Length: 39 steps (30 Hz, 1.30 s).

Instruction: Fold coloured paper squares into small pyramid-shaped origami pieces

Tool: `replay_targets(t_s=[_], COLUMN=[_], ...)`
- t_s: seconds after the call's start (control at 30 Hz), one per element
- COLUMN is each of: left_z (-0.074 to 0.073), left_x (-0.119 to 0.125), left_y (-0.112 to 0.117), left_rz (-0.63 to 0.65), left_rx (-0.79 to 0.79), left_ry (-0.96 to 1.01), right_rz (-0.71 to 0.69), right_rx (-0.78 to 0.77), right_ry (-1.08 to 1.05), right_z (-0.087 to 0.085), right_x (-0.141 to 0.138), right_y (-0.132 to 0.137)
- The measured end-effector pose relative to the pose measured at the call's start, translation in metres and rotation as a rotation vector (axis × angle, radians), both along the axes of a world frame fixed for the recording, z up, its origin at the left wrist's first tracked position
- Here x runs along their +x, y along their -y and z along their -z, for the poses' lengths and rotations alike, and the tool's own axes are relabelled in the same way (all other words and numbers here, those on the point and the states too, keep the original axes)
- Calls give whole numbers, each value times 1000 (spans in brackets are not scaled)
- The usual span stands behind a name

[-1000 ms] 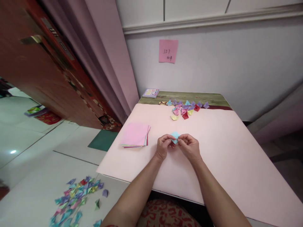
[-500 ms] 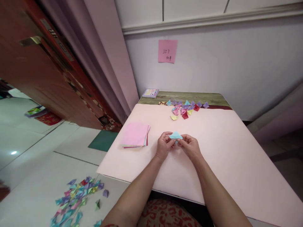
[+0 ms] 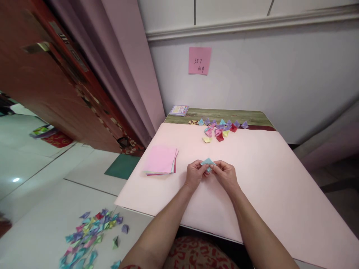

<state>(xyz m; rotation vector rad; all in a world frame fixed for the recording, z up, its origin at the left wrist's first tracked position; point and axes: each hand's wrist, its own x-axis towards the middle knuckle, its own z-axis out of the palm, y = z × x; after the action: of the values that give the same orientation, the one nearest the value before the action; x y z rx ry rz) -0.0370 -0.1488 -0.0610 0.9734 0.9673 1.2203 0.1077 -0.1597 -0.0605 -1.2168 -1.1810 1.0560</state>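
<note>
1. Holding one small blue paper [image 3: 208, 162], already creased into a triangle, we pinch it between our left hand [image 3: 195, 173] and our right hand [image 3: 226, 175]. The fingertips of both hands grip its lower edges. It sits just above the pink table cover [image 3: 280, 186], near the middle.
2. We judge this piece to be midway through its folds.
3. Finished work, as far as we can see, lies in two places. One cluster of folded pieces [image 3: 220, 129] sits at the far end of the table, roughly fifteen, though they overlap too much for an exact count. One larger scatter [image 3: 89, 233] lies on the floor to our left, several dozen at least.
4. Unfolded paper remains in one stack [image 3: 160, 160] of flat coloured sheets, pink on top, just left of our hands. We cannot tell how many sheets it holds.
5. One packet [image 3: 178, 110] rests at the far corner, and one pink note [image 3: 199, 60] is stuck on the wall.
</note>
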Motion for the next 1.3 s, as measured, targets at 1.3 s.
replay_targets(t_s=[1.3], left_z=[-6], left_x=[0], left_y=[4], left_rz=[-34], left_rx=[122], left_ry=[-25], right_rz=[46], right_rx=[167], right_ry=[115], right_z=[-4], right_x=[3], right_y=[4])
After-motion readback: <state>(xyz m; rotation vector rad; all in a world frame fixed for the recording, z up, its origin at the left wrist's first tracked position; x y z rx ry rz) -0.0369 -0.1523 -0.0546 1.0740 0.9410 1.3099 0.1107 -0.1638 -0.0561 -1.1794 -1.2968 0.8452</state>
